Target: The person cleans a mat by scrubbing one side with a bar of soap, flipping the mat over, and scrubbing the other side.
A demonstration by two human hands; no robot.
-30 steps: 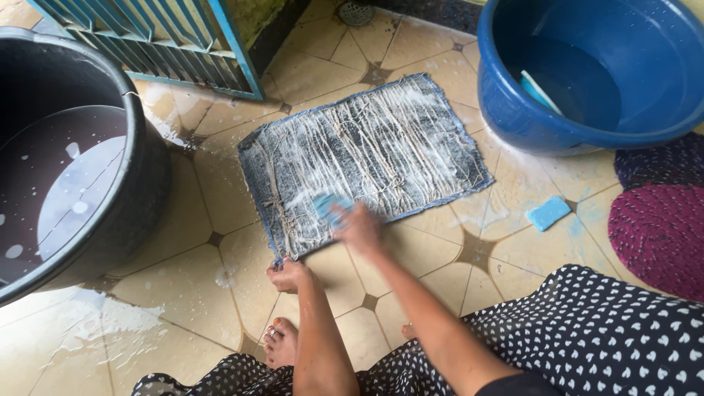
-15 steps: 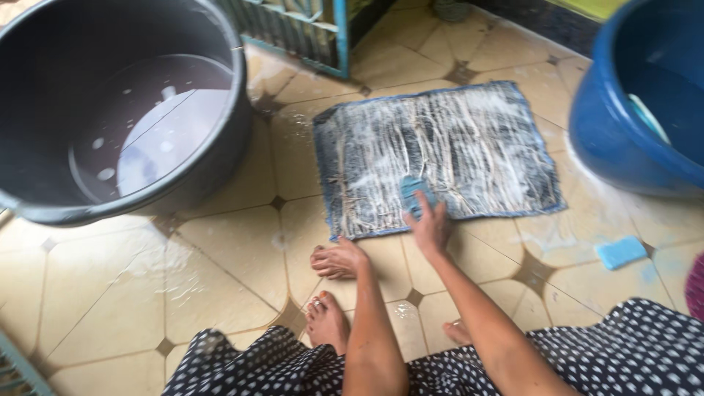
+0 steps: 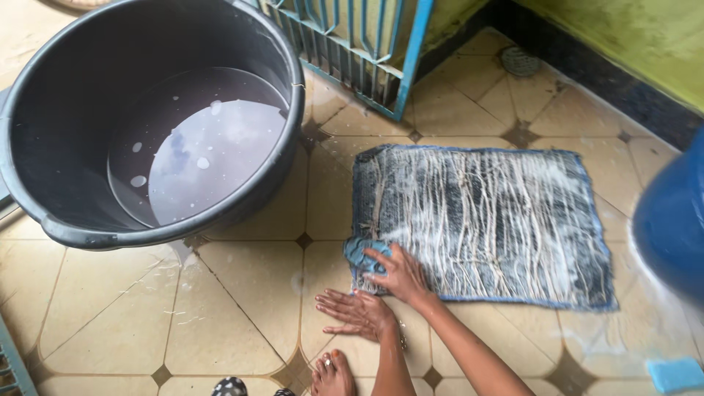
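Note:
A soapy blue-grey woven mat (image 3: 484, 220) lies flat on the tiled floor. My right hand (image 3: 396, 275) presses a small blue scrubber (image 3: 361, 253) onto the mat's near left corner, fingers closed around it. My left hand (image 3: 359, 312) lies flat on the tile just in front of that corner, fingers spread, holding nothing. One of my bare feet (image 3: 334, 375) shows at the bottom edge.
A big black tub (image 3: 44, 205) with soapy water stands at the left. A blue basin (image 3: 671, 227) is at the right edge. A blue metal grille (image 3: 352, 44) stands behind the mat. A blue soap bar (image 3: 675, 374) lies at the lower right. The floor is wet.
The view has swung left and up. My right hand slid the scrubber from the mat's front middle to its near left corner. My left hand opened flat on the tile.

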